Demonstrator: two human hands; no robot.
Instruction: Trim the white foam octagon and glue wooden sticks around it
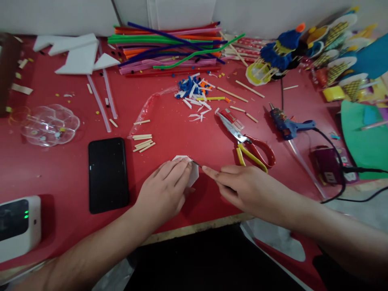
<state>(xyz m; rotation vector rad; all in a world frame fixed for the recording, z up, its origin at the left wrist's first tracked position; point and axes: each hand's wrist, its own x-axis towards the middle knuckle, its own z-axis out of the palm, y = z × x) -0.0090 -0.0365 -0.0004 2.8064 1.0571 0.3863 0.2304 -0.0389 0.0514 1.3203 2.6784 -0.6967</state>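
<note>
A small white piece with cut corners [194,174], of foam board or card, is at the table's front, partly hidden by my fingers. My left hand [166,182] grips it, fingers laid across its top and thumb near its lower edge. My right hand [239,184] is closed around a thin dark tool [196,163], with the index finger stretched along it. The tool's tip meets the white piece's right side by my left fingertips; its handle is hidden in my palm. Just beyond my right hand lie open scissors [242,139] with red and yellow handles.
Short sticks [142,142] and a black phone [108,175] lie to the left. A blue glue gun [287,123] with its cord is at right. Pipe cleaners [169,44], white foam offcuts [80,54] and blue and white scraps [194,93] are farther back. A white device [21,228] sits front left.
</note>
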